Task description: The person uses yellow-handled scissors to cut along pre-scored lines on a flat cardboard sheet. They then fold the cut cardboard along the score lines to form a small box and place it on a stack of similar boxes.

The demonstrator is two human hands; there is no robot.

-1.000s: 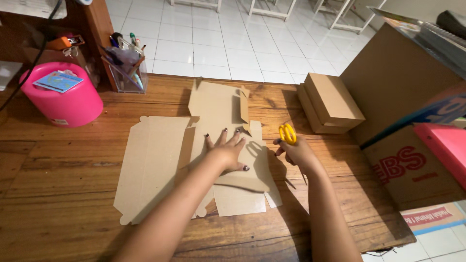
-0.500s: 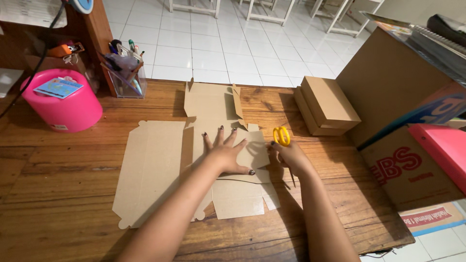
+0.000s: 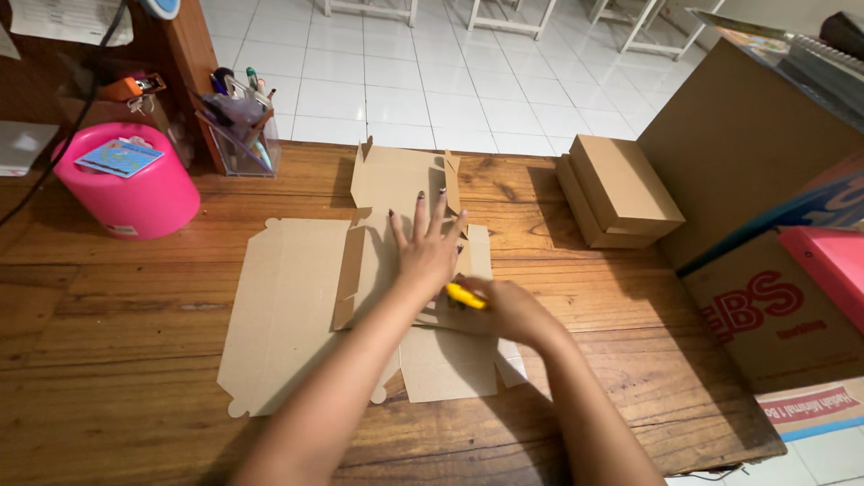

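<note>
A flat, unfolded cardboard box blank [image 3: 297, 306] lies on the wooden table [image 3: 108, 360]. My left hand [image 3: 430, 245] is spread flat on its middle panels, fingers apart, pressing them down. Just to its right, my right hand [image 3: 504, 308] grips yellow-handled scissors [image 3: 466, 296] close to the cardboard. The blades are hidden under my hands.
Two folded cardboard boxes [image 3: 616, 189] are stacked at the right. Big cartons [image 3: 756, 270] stand past the table's right edge. A pink round tub [image 3: 126, 184] and a clear pen holder [image 3: 238, 135] sit at the back left. White floor tiles lie beyond.
My left hand slid farther up the cardboard and flattened out. My right hand brought the scissors leftward and lower, right beside the left wrist.
</note>
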